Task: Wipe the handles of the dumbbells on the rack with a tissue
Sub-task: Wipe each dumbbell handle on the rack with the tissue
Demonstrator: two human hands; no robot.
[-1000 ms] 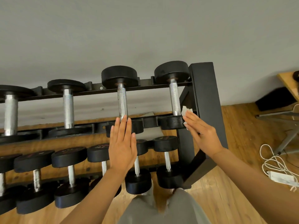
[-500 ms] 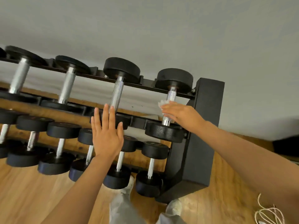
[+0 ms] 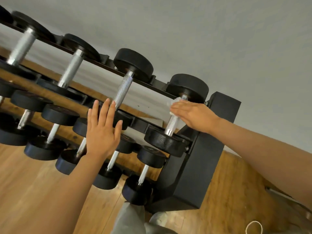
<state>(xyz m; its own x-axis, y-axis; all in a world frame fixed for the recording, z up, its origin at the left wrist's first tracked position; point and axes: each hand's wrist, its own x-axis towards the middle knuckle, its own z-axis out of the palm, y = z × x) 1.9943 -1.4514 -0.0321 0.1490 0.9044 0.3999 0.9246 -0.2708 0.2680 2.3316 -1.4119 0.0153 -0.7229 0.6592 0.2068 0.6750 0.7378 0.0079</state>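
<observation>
A black two-tier rack (image 3: 199,166) holds several black dumbbells with knurled silver handles. My right hand (image 3: 194,114) presses a crumpled white tissue (image 3: 174,103) against the upper part of the handle (image 3: 172,123) of the rightmost top-row dumbbell. My left hand (image 3: 103,130) hovers flat with fingers spread in front of the rack. Its fingertips reach the lower end of the handle (image 3: 122,90) of the second top-row dumbbell from the right, and it holds nothing.
Lower-row dumbbells (image 3: 148,166) lie below my hands. The rack stands against a grey wall (image 3: 219,39) on a wooden floor (image 3: 33,191). My grey-trousered legs (image 3: 131,220) are at the bottom, and a white cable loop (image 3: 254,228) lies at the lower right.
My right hand slid the tissue up the rightmost handle, from its lower end toward the top. The view tilted and moved closer. My left hand stayed open near the neighbouring dumbbell.
</observation>
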